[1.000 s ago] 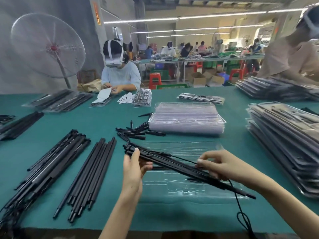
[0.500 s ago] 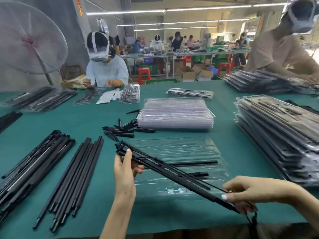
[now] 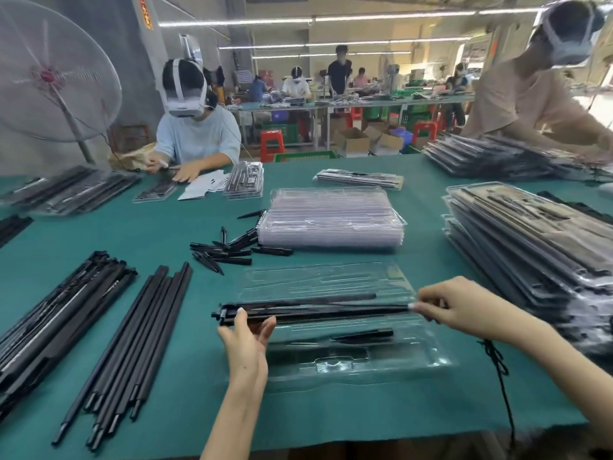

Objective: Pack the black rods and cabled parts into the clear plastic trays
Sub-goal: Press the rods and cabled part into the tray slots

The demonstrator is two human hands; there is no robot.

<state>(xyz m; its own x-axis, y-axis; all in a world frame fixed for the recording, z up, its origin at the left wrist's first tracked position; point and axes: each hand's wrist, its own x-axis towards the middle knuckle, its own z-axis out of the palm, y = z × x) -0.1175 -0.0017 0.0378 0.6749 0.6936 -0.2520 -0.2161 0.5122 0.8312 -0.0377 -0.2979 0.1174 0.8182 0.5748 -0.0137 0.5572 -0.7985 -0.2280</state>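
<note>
**Cabled rod bundle levelled over the open tray**

Bundle of long black rods with a thin black cable (image 3: 315, 310), tilted steeply from upper left to lower right half a second ago, now swung level and lined up with the lengthwise channels of the clear moulded plastic tray (image 3: 428, 356) beneath it. Held at both ends: left hand (image 3: 247, 336) cupped under the capped left end with thumb on top, grip closed round it; right hand (image 3: 461, 308) shifted up and inward from the near edge, fingertips pinching the right tip. Loose black cable (image 3: 497, 363) trailing from the right end, down past the right wrist and over the edge of the green surface (image 3: 331, 416). Alignment suggests seating into a channel as the step in hand; whether the bundle already touches the tray, impossible to tell.

Tray contents so far: one long thin black rod (image 3: 331, 298) in a channel just behind the bundle and one short pointed black spike (image 3: 363, 336) in a nearer pocket; other recesses apparently unfilled.

Beyond the tray, a stack of empty clear trays (image 3: 331, 220); to the right, a tall stack of filled trays (image 3: 530, 247). Left of the tray, loose short black spikes (image 3: 229, 252), a row of plain long black rods (image 3: 132, 350) and a heap of cabled rods (image 3: 56, 323), all awaiting packing.
</note>
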